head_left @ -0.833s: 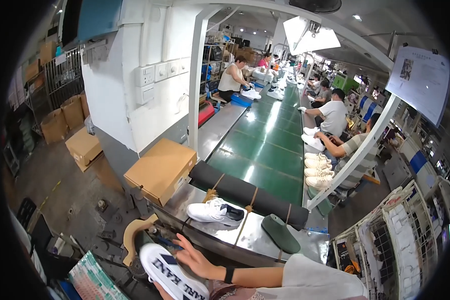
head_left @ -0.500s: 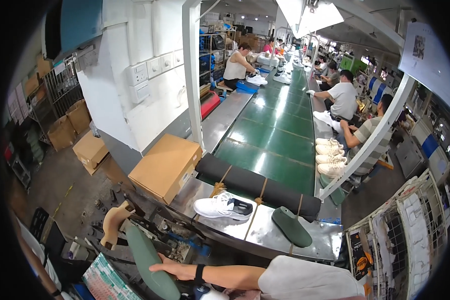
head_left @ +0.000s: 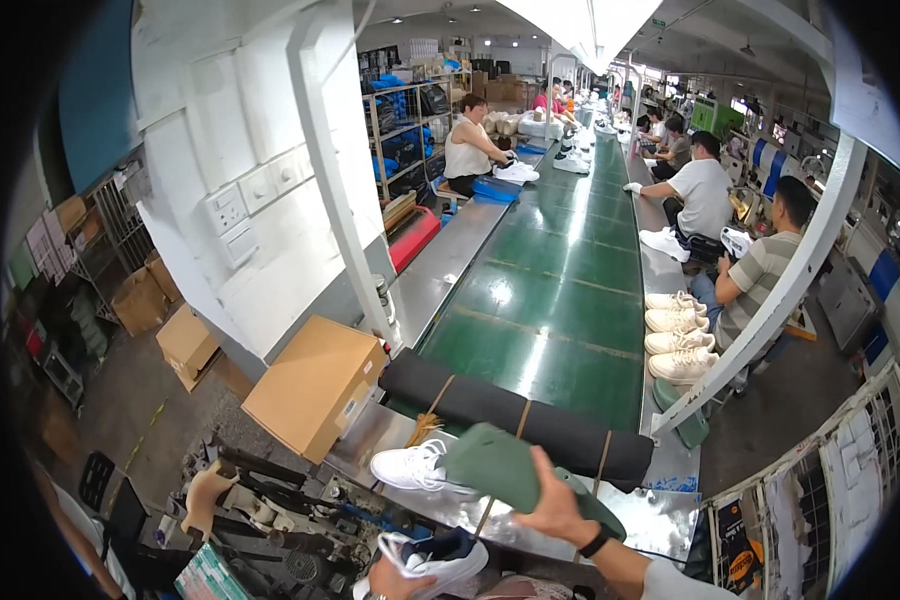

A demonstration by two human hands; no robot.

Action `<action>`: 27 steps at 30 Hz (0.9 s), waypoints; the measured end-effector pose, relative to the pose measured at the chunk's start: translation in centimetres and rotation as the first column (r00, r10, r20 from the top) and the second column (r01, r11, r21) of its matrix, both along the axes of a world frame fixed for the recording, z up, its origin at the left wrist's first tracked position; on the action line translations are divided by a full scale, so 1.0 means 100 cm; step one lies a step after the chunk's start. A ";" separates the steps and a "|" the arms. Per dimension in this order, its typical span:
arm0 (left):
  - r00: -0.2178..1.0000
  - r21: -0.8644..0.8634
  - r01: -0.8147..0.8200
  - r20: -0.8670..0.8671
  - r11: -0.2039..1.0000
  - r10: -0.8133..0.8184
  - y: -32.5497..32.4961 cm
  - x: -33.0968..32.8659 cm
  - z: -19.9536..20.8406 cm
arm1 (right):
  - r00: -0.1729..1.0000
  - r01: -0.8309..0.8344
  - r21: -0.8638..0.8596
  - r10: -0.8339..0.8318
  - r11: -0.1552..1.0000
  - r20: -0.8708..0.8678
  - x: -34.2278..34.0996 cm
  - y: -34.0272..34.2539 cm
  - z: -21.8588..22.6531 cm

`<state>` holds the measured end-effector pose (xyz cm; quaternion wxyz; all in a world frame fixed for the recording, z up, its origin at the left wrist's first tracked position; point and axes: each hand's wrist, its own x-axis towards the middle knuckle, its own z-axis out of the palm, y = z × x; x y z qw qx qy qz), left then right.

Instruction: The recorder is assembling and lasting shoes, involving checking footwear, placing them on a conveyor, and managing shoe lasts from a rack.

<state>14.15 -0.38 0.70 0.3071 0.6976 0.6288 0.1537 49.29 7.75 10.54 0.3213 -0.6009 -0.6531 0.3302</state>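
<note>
My right hand (head_left: 558, 508) is wrapped round a green shoe last (head_left: 490, 468), holding it flat above the front end of the metal bench. A second green last (head_left: 602, 512) lies on the metal, partly covered by my right hand and the held last. At the lower edge my left hand (head_left: 395, 578) grips a white sneaker (head_left: 450, 562) with a dark lining and loose white laces. Another white sneaker (head_left: 408, 466) rests on the bench to the left, its heel end hidden behind the held last.
A black roller (head_left: 510, 405) crosses the end of the green conveyor belt (head_left: 530, 330). To its left stands a cardboard box (head_left: 315, 388); beige sneakers (head_left: 682, 340) line the right ledge beside a white post (head_left: 750, 300). Machinery (head_left: 300, 530) sits lower left. Several people work along the belt.
My right hand has carried the green last from the machinery at lower left to above the bench. My left hand has come into view with a white sneaker. The view has shifted.
</note>
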 end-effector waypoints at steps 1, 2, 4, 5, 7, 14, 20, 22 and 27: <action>0.995 -0.017 0.095 -0.010 0.995 -0.095 0.032 0.018 0.020 | 0.991 0.124 0.074 -0.128 0.989 0.046 0.031 0.001 -0.017; 0.986 -0.023 0.165 -0.008 0.986 -0.165 0.060 0.038 0.028 | 0.969 0.209 0.139 -0.224 0.968 0.101 0.062 -0.004 -0.027; 0.969 -0.058 0.240 -0.051 0.969 -0.243 0.101 0.067 0.030 | 0.920 0.331 0.158 -0.355 0.931 0.166 0.108 -0.014 -0.044; 0.959 -0.094 0.260 -0.094 0.961 -0.268 0.118 0.077 0.025 | 0.896 0.389 0.106 -0.403 0.915 0.187 0.124 -0.022 -0.053; 0.912 -0.116 0.323 -0.228 0.939 -0.341 0.149 0.087 -0.005 | 0.870 0.444 0.067 -0.447 0.894 0.208 0.149 -0.042 -0.085; 0.825 -0.224 0.335 -0.398 0.915 -0.400 0.191 0.103 -0.027 | 0.801 0.501 0.121 -0.512 0.857 0.310 0.163 -0.083 -0.147; 0.795 -0.175 0.504 -0.288 0.846 -0.534 0.201 0.096 -0.005 | 0.961 0.273 0.200 -0.278 0.941 -0.005 0.065 -0.008 -0.085; 0.765 -0.177 0.591 -0.186 0.787 -0.616 0.206 0.099 0.025 | 0.973 0.215 0.140 -0.200 0.967 -0.111 0.040 0.019 -0.078; 0.657 0.016 0.753 0.037 0.658 -0.753 0.240 0.105 0.051 | 0.971 0.162 0.106 -0.140 0.981 -0.194 0.022 0.062 -0.045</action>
